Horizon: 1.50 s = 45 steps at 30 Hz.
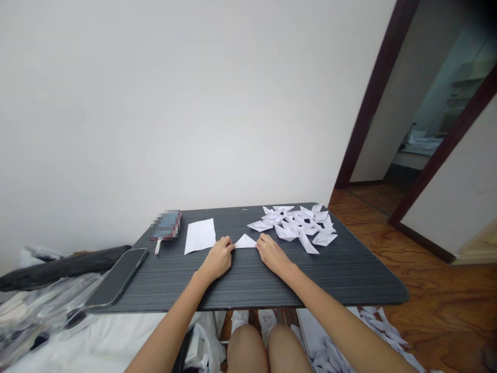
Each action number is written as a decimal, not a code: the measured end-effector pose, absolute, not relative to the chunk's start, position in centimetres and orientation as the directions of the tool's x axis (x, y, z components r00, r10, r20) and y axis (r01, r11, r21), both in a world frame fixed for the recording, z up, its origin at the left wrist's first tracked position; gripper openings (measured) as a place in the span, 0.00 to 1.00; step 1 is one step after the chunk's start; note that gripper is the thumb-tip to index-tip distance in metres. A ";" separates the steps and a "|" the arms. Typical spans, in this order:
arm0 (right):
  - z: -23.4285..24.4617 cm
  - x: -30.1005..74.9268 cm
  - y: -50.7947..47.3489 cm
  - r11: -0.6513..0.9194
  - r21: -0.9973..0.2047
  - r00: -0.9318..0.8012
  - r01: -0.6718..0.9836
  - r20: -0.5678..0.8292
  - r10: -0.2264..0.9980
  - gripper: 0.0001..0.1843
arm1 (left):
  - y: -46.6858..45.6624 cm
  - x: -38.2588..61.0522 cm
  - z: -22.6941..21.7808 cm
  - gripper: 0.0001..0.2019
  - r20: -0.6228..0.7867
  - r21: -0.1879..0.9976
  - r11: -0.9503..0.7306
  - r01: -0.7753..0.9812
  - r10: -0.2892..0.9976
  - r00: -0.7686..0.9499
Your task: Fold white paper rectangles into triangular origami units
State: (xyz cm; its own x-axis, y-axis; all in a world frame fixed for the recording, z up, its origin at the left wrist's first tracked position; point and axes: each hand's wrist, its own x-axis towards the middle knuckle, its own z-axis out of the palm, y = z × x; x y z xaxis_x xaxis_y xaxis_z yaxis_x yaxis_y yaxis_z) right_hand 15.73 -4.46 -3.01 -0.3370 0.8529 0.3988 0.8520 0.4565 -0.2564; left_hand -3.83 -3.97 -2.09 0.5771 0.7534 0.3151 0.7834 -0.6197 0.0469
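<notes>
A folded white paper (245,242), triangular with a pointed top, lies between my two hands at the middle of the dark table (248,282). My left hand (220,255) pinches its left end, fingers closed. At the right end my right hand (272,253) grips the same paper, fingers curled together. Just left of my left hand is a flat white sheet of paper (200,235). To the right of my right hand, many folded paper boats (297,223) are heaped near the table's back right.
A phone (116,278) rests at the table's left edge, and a blurred-out flat object (166,225) stands behind it. Plastic-wrapped items (46,305) fill the left side. More folded paper (382,329) lies below on the right, beside the wooden floor (458,300).
</notes>
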 end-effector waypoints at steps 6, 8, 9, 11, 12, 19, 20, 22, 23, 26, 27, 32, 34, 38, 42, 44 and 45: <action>-2.1 15.4 -6.0 0.488 -0.097 -0.430 0.867 0.348 0.833 0.14 | -4.7 -2.7 -0.4 0.14 0.187 -0.121 -0.588 0.800 0.778 0.600; -1.7 15.2 -6.1 0.487 -0.099 -0.438 0.868 0.312 0.843 0.14 | -4.3 -2.3 0.2 0.14 0.123 -0.115 -0.582 0.805 0.796 0.593; -1.5 15.1 -6.1 0.481 -0.111 -0.433 0.870 0.294 0.852 0.14 | -4.2 -2.3 0.4 0.13 0.083 -0.104 -0.575 0.811 0.808 0.583; -1.2 15.1 -6.2 0.451 -0.137 -0.407 0.882 0.261 0.875 0.14 | -4.2 -2.5 0.6 0.14 0.028 -0.079 -0.560 0.824 0.825 0.564; -1.1 15.2 -6.2 0.430 -0.148 -0.388 0.891 0.244 0.889 0.14 | -4.4 -2.7 0.7 0.16 0.023 -0.072 -0.554 0.830 0.831 0.556; -1.4 16.1 -7.0 0.308 -0.221 -0.264 0.925 0.210 0.942 0.18 | -5.4 -2.5 0.3 0.13 0.114 -0.079 -0.462 0.883 0.876 0.468; -1.5 16.2 -7.0 0.306 -0.235 -0.259 0.922 0.213 0.942 0.17 | -5.2 -2.1 0.3 0.12 0.142 -0.064 -0.468 0.882 0.870 0.472; -1.9 16.3 -6.6 0.303 -0.275 -0.242 0.913 0.234 0.942 0.16 | -4.4 -1.2 0.3 0.11 0.173 -0.018 -0.523 0.852 0.838 0.518; -2.2 16.3 -6.3 0.304 -0.305 -0.231 0.902 0.254 0.939 0.14 | -4.0 -0.8 0.3 0.11 0.158 0.014 -0.556 0.831 0.822 0.548; -3.4 16.4 -4.8 0.359 -0.456 -0.208 0.815 0.348 0.914 0.12 | -2.4 -0.1 0.1 0.10 0.138 0.102 -0.564 0.819 0.823 0.550; -3.8 16.5 -4.2 0.367 -0.514 -0.180 0.775 0.377 0.909 0.12 | -2.0 -0.1 0.0 0.10 0.144 0.123 -0.574 0.810 0.818 0.557; -4.6 16.2 -2.3 0.258 -0.749 0.110 0.610 0.402 0.909 0.10 | -0.2 -0.9 -0.4 0.10 0.235 0.288 -0.585 0.759 0.811 0.536; -4.2 15.5 -2.0 0.211 -0.807 0.116 0.552 0.325 0.939 0.12 | 0.1 -1.1 -0.7 0.12 0.306 0.357 -0.582 0.730 0.812 0.498; -3.0 13.8 -1.5 0.163 -0.868 0.057 0.470 0.214 0.975 0.17 | 0.2 -1.0 -1.5 0.15 0.401 0.450 -0.582 0.677 0.809 0.429; -3.0 12.8 0.0 0.151 -0.927 -0.005 0.344 0.159 0.987 0.14 | 0.5 -0.6 -2.3 0.16 0.425 0.553 -0.502 0.665 0.857 0.293; -3.5 12.8 0.8 0.182 -0.946 -0.048 0.267 0.176 0.983 0.13 | 0.8 -0.6 -2.5 0.17 0.408 0.619 -0.456 0.639 0.882 0.235; -3.8 12.8 1.1 0.206 -0.951 -0.070 0.228 0.195 0.978 0.13 | 0.9 -0.6 -2.6 0.17 0.394 0.653 -0.439 0.618 0.893 0.218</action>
